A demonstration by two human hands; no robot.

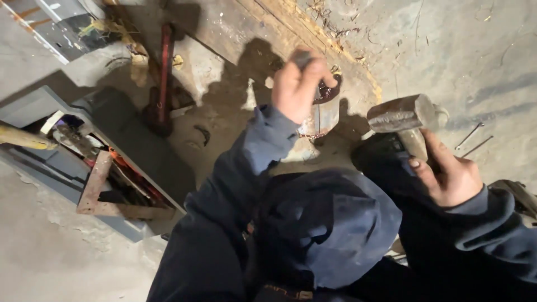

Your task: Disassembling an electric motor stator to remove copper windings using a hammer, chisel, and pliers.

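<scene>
While left hand [296, 84] grips a rod [302, 57] over metal can [323, 112] (contents hidden), hammer [403, 114] in right hand [450, 176].

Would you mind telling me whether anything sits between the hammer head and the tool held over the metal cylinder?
Nothing visible does. The hammer in the right hand is apart from the tool gripped by the left hand above the cylinder; open floor lies between.

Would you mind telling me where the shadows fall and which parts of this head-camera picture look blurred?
Head view: hard light throws dark shadows of the arm and left hand onto the grey concrete floor behind the rusty metal cylinder; that hand is motion-blurred, while the right hand gripping the steel-headed sledgehammer is fairly sharp; the dark blue sleeves lose detail.
</scene>
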